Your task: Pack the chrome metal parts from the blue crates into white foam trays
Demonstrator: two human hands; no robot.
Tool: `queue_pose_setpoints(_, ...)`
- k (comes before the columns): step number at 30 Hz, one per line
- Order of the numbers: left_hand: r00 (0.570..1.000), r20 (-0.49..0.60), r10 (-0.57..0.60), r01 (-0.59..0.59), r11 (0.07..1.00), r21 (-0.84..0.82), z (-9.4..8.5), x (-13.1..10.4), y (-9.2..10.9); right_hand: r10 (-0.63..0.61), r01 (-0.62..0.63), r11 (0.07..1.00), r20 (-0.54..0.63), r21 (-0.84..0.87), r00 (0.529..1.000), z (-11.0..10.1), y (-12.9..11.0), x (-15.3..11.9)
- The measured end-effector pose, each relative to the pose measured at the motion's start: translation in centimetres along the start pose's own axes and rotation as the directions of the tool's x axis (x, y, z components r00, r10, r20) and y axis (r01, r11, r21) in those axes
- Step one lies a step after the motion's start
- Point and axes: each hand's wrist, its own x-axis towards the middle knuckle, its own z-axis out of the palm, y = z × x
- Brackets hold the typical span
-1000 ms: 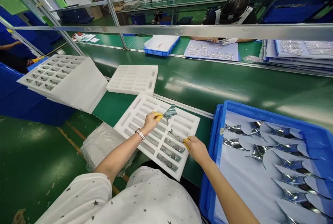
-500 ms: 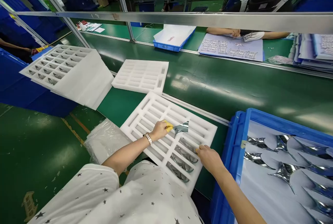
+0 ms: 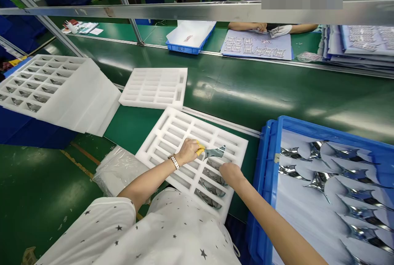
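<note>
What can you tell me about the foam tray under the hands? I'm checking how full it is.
The white foam tray lies flat and skewed on the green bench beside the blue bin. It has rows of oblong slots; three near-right slots hold shiny metal pieces, the rest look empty. The left hand holds another piece over it; the right hand rests on it.

factory line | green conveyor belt (image 3: 246,92) | foam trays (image 3: 154,88) | blue parts bin (image 3: 267,166)
</note>
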Motion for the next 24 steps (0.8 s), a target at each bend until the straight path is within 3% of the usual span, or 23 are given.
queue_pose_setpoints(3,0.996,0.041,0.075,-0.078,0.992,0.100,-0.1,0.7,0.4,0.043,-0.043,0.999,-0.023,0.015,0.999,-0.1,2.0,-2.7)
queue_pose_setpoints(5,0.986,0.076,0.148,-0.159,0.972,0.173,-0.2,1.5,0.8,0.122,-0.118,0.992,-0.130,0.041,0.984,-0.2,3.6,-4.5)
queue_pose_setpoints(8,0.947,0.133,0.291,-0.317,0.910,0.268,-0.3,3.4,1.9,0.200,-0.164,0.979,-0.446,0.117,0.872,-0.4,5.5,-5.9)
queue_pose_setpoints(10,0.916,0.152,0.371,-0.400,0.862,0.312,-0.3,4.8,2.7,0.122,-0.081,0.992,-0.572,0.096,0.811,-0.6,6.0,-5.5)
queue_pose_setpoints(12,0.891,0.161,0.425,-0.455,0.823,0.340,-0.2,6.0,3.5,0.013,0.009,0.999,-0.577,0.035,0.816,-0.4,6.0,-4.5)
queue_pose_setpoints(15,0.863,0.189,0.468,-0.504,0.788,0.354,0.4,6.8,4.5,-0.018,0.026,1.000,-0.530,0.007,0.848,0.4,5.6,-2.7)
queue_pose_setpoints(17,0.870,0.204,0.449,-0.493,0.799,0.344,0.8,6.7,4.8,-0.013,0.017,1.000,-0.520,0.003,0.854,1.2,5.5,-1.9)
queue_pose_setpoints(20,0.915,0.182,0.360,-0.399,0.875,0.275,1.4,6.1,4.5,-0.076,0.065,0.997,-0.530,-0.039,0.845,1.9,6.1,-1.7)
queue_pose_setpoints(24,0.974,0.116,0.195,-0.210,0.967,0.146,1.5,5.3,3.3,-0.186,0.157,0.983,-0.511,-0.100,0.839,0.8,7.2,-1.9)
